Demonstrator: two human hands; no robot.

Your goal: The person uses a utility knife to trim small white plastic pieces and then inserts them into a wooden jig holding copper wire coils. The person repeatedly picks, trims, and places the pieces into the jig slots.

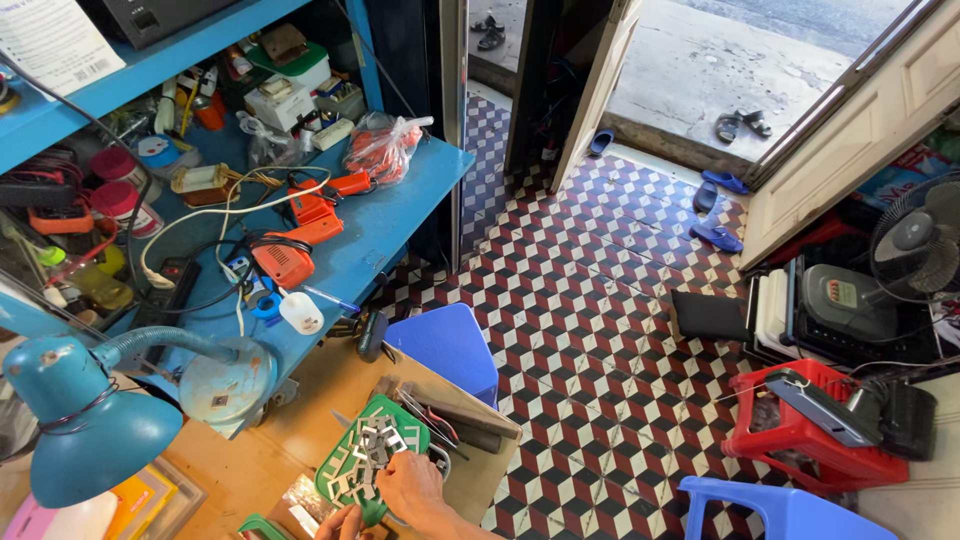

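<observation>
Near edge, wooden bench (300,420): right hand (412,490) resting over green tray (345,470), fingers curled down among small grey metal pieces (372,450), kept together in tray for easy picking; actual grip not discernible. Left hand (342,522) just beside, mostly cut off; finger state not discernible. Left: blue desk lamp (85,425) angled toward work area. Farther: blue shelf (370,230) keeping orange tools (300,240) within reach. Far right: open door (860,110) onto pavement.

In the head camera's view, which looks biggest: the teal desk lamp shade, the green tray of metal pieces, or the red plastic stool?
1. Red plastic stool.
2. Teal lamp shade, though nearness to the camera enlarges it.
3. Green tray.
</observation>
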